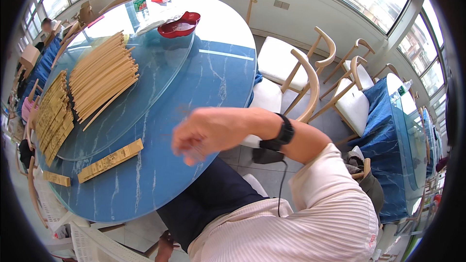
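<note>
My right hand (201, 131), with a black watch on its wrist, is raised over the near right part of the blue marbled table (213, 97). Its fingers are smeared by motion, so what they hold, if anything, does not show. My left hand (165, 248) hangs low beside my thigh, below the table edge, its fingers too hidden to read. Nearest to the right hand lies a long gold printed strip (110, 161), with a shorter gold piece (57, 178) to its left. A fanned pile of wooden chopsticks (104, 77) and overlapping gold printed paper sleeves (53, 116) rest farther left.
Under the pile is a round glass turntable (160, 85). It also bears a red dish (179, 25) and a water bottle (139, 1). Wooden chairs with white seats (279, 63) stand at right, before a second blue-clothed table (388, 131). A white plastic basket (99, 242) is at lower left.
</note>
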A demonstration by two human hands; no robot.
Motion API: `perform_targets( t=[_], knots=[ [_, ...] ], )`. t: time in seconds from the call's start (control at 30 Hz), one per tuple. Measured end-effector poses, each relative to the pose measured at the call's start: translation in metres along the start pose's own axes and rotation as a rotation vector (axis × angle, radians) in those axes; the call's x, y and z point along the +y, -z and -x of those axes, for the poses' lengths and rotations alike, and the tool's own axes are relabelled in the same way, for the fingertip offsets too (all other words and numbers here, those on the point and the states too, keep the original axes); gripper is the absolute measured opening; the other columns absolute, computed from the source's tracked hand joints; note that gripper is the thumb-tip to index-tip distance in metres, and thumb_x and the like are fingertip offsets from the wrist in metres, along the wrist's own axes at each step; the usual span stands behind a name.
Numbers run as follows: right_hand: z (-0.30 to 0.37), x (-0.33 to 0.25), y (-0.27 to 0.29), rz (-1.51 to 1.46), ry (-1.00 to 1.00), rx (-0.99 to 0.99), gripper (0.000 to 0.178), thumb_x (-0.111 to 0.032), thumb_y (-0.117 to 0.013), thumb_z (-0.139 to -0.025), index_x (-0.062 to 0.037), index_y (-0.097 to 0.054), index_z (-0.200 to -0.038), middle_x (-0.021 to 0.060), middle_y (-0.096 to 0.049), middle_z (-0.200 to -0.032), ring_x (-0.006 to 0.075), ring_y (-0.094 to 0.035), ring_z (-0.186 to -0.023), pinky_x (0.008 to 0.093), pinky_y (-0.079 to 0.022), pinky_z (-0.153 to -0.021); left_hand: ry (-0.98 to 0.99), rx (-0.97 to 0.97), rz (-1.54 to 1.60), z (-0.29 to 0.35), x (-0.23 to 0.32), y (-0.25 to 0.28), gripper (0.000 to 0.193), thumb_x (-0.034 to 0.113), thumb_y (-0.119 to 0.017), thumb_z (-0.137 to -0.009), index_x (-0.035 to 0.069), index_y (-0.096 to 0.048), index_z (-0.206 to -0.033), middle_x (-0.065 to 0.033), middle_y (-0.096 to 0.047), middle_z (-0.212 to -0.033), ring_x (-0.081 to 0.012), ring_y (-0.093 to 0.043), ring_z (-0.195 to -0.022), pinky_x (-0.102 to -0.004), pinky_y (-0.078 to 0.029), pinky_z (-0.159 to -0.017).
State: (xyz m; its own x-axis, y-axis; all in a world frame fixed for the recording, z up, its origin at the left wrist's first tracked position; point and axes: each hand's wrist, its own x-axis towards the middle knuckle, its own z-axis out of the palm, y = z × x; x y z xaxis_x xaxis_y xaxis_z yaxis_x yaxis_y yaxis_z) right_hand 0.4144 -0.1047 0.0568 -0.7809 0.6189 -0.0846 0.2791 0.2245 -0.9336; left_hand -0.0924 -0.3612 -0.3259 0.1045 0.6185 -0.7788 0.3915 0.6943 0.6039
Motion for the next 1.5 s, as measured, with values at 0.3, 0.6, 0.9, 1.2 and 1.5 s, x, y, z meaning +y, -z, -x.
perform_targets(
  t=[0.3,0.6,0.9,1.2,1.5],
  knots=[
    [0.17,0.179,-0.13,0.445,-0.776,-0.264,0.071,-0.035,-0.076,-0.096,-0.0071,-0.052,-0.157,0.022,-0.075,-0.121,0.0412,-0.069,-0.115,0.0493,-0.054,-0.101,-0.183,-0.217,-0.125,-0.05,0.046,0.013,0.057,-0.001,-0.058,-0.104,0.003,-0.044,-0.158,-0.0161,-0.074,-0.128,-0.0285,-0.078,-0.102,-0.037,-0.068,-0.074],
    [0.186,0.221,-0.191,0.281,-0.879,-0.692,0.058,-0.037,-0.066,-0.099,-0.0083,-0.063,-0.149,0.0221,-0.069,-0.14,0.0433,-0.064,-0.13,0.0505,-0.051,-0.11,-0.111,-0.359,-0.197,-0.09,-0.02,0.043,0.039,0.009,-0.078,-0.09,0.0,-0.068,-0.127,-0.0082,-0.078,-0.105,-0.0231,-0.075,-0.089,-0.0382,-0.06,-0.075],
    [0.216,0.215,-0.173,-0.937,-1.546,-0.332,0.057,-0.039,-0.047,-0.116,-0.0164,-0.039,-0.167,0.0146,-0.059,-0.153,0.032,-0.069,-0.125,0.0421,-0.067,-0.094,0.08,-0.271,-0.308,-0.083,-0.015,0.03,0.038,0.011,-0.078,-0.09,0.0,-0.069,-0.126,-0.0093,-0.078,-0.104,-0.0243,-0.075,-0.09,-0.0389,-0.06,-0.076],
    [0.384,0.283,-0.306,-0.417,-1.054,-0.266,0.065,-0.041,-0.075,-0.096,-0.0149,-0.059,-0.153,0.0139,-0.058,-0.157,0.0316,-0.059,-0.139,0.0458,-0.053,-0.11,0.149,-0.25,-0.388,-0.042,0.032,0.029,0.038,0.012,-0.079,-0.09,0.0,-0.069,-0.125,-0.0103,-0.078,-0.102,-0.0255,-0.075,-0.09,-0.0396,-0.06,-0.078],
    [0.313,0.349,-0.261,-0.635,-1.505,-0.009,0.04,-0.025,-0.069,-0.1,-0.0091,-0.068,-0.136,0.0104,-0.077,-0.12,0.0277,-0.078,-0.106,0.0428,-0.065,-0.083,-0.159,-0.201,-0.717,-0.052,-0.017,0.038,0.037,0.013,-0.08,-0.09,0.0,-0.07,-0.123,-0.0114,-0.077,-0.101,-0.0267,-0.075,-0.091,-0.0403,-0.06,-0.079]
  ],
)
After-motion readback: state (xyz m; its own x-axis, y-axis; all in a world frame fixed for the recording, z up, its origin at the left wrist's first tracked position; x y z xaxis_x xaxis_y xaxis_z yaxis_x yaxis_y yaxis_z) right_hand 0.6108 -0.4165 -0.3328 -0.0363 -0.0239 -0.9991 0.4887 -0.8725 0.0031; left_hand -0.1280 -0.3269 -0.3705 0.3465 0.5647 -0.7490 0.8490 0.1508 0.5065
